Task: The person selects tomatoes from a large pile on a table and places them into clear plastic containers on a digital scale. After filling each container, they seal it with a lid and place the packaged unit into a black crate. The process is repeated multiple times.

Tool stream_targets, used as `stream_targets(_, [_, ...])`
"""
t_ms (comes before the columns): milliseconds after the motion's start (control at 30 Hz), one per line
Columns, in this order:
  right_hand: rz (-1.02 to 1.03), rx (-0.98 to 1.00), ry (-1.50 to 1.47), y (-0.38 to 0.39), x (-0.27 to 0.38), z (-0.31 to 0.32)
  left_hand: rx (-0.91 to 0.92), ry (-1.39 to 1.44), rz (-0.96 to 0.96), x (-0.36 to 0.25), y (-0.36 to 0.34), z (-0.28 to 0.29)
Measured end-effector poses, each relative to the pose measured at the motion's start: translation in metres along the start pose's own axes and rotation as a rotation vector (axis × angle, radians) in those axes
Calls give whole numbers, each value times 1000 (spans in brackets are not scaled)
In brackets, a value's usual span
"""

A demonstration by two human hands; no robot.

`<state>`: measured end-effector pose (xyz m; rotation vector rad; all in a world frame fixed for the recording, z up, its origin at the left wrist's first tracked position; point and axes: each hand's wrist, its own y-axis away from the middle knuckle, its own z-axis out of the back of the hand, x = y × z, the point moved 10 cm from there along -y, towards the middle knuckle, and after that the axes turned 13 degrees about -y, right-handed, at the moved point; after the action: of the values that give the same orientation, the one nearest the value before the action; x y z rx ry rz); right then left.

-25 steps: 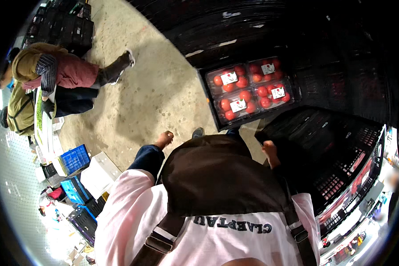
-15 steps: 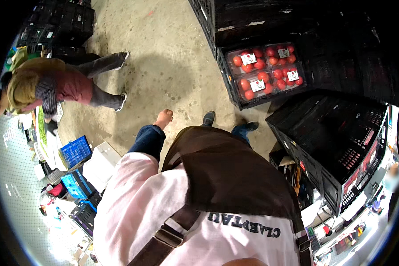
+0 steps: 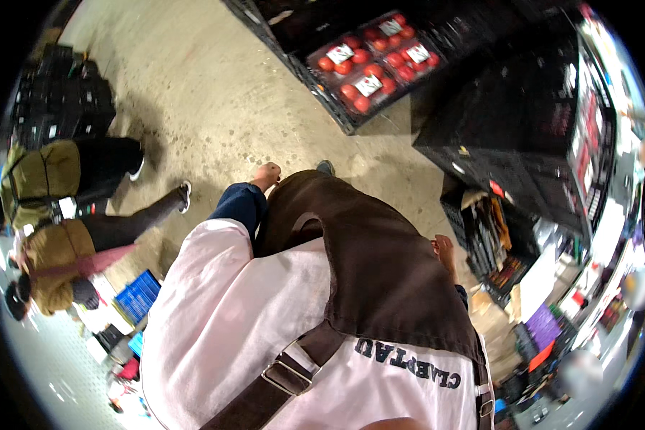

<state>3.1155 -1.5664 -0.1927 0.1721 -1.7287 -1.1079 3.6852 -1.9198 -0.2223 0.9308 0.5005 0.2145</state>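
My left hand hangs beside the dark brown apron, its fingers loosely curled with nothing visible in them. Concrete floor lies below it. On the other side, my right hand shows past the apron's right edge; its fingers are partly hidden, and I see nothing held. A dark crate of cardboard and papers is the nearest thing to that hand. Ahead stands a black crate holding several clear packs of red tomatoes with white labels.
A tall black crate stack rises at the right. Two people are at the left, near another black crate stack and a blue crate. One shoe of mine shows on the concrete floor.
The view has turned, and the tomato crate sits higher and further left. My right hand has come into sight at the apron's edge. A second person now shows at the left.
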Motion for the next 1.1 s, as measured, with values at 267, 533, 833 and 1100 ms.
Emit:
stream_targets(267, [-27,-187,-19,145,-190,145,-142,-306,-186,-109,22,-87])
stream_targets(533, [-177,-402,-23,255,-375,216,-133,-596,-514,-261,67,-238])
stream_targets(833, [12,-691,-82,271,-497,171,281,-880,-642,-366,24,-376])
stream_targets(1100, [-315,-1066,-268,384,-521,130,511,-929,-741,-487,46,-580])
